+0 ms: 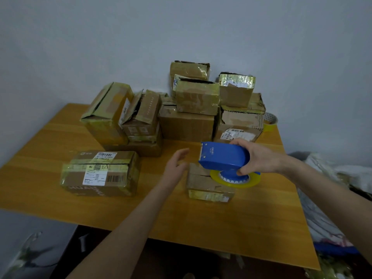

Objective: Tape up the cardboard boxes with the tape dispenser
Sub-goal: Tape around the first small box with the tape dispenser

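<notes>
So, key relation first: the small box sits directly under the right hand and just right of the left hand, so both hands are close, but the left one is the free one and is nearer the box's left edge. We see the right fingers wrapped round the blue tape dispenser, thumb underneath and the rest over the top, a firm grip. The dispenser's long axis runs left to right, with the cutter end pointing away from the right fingers toward the left palm. Its yellowish tape roll hangs below the right fingers, over the box's right half; we cannot tell if it touches the cardboard. The left fingers are straight-ish and loosely spread, holding nothing, palm turned toward the box; contact with the box is unclear. A crack or seam on the box top seems to run left to right, roughly in line with the dispenser. We judge that the next move needs the left hand to steady the box or catch the tape end. A labelled box lies well left of the left fingers, and the pile of boxes stands beyond both hands at the back of the desk.
</notes>
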Demonstrator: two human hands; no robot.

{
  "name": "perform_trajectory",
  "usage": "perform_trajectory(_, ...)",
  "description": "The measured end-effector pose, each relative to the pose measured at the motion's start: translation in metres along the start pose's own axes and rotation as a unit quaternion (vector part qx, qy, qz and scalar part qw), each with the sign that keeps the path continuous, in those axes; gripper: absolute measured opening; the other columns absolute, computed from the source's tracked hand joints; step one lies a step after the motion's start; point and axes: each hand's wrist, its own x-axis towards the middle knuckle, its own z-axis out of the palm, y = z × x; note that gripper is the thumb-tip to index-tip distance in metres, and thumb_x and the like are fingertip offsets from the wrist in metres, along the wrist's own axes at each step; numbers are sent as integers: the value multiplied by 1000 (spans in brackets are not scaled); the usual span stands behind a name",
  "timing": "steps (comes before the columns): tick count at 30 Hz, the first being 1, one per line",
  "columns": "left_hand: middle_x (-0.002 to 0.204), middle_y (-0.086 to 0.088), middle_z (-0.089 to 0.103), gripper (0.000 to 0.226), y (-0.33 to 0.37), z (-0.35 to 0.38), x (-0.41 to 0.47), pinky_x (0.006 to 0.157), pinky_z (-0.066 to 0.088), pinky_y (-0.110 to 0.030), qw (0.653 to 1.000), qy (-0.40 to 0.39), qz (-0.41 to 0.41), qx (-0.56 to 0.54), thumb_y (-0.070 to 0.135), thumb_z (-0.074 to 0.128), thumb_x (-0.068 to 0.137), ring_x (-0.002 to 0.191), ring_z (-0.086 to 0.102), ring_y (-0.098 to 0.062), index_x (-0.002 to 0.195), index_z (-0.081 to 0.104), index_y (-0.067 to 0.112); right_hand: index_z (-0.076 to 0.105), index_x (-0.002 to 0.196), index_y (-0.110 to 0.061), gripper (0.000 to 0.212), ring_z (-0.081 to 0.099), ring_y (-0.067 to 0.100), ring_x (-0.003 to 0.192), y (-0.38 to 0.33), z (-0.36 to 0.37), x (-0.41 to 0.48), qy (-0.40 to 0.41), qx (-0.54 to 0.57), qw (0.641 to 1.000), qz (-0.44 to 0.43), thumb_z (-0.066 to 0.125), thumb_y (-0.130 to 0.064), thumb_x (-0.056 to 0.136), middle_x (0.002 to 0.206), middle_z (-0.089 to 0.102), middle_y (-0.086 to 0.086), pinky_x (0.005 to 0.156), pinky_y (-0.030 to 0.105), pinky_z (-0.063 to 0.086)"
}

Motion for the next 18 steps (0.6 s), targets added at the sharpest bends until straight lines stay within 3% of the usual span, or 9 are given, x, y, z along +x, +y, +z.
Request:
perform_trajectory(2,142,14,42,53,25,5,6,100,35,-26,990,-135,-30,-17,5,42,96,129,37,-5,144,38,27,46,118,-26,66,59,13,100,2,-1,0,-4,2,1000,-5,81,0,69,111,54,-5,75,20,51)
perform_trajectory(4,131,16,46,40,39,8,8,105,30,-34,981,-183,-51,26,16,40,102,122,38,-4,141,44,23,46,118,-28,66,59,13,101,4,-1,1,-8,0,1000,-8,81,0,69,111,54,-5,78,23,52)
perform_trajectory(8,107,1,65,20,29,-9,16,92,48,-30,986,-133,-55,80,26,55,96,103,58,-15,108,64,14,46,114,-33,66,58,13,101,6,-2,3,-1,-11,1000,-7,83,-3,68,110,54,-7,77,22,50)
perform_trajectory(12,105,-2,64,18,20,-27,16,78,51,-25,984,-124,-122,46,27,62,90,98,60,-16,103,64,14,46,114,-37,65,56,10,99,-2,1,10,-1,-47,999,-20,84,-12,67,109,54,-9,74,18,44)
perform_trajectory(18,75,0,68,11,17,-35,14,60,50,-20,976,-56,-201,-56,19,67,87,68,59,-9,91,69,9,46,122,-39,67,58,17,100,-17,2,18,-10,-129,991,-31,79,-30,64,111,58,-6,89,41,53)
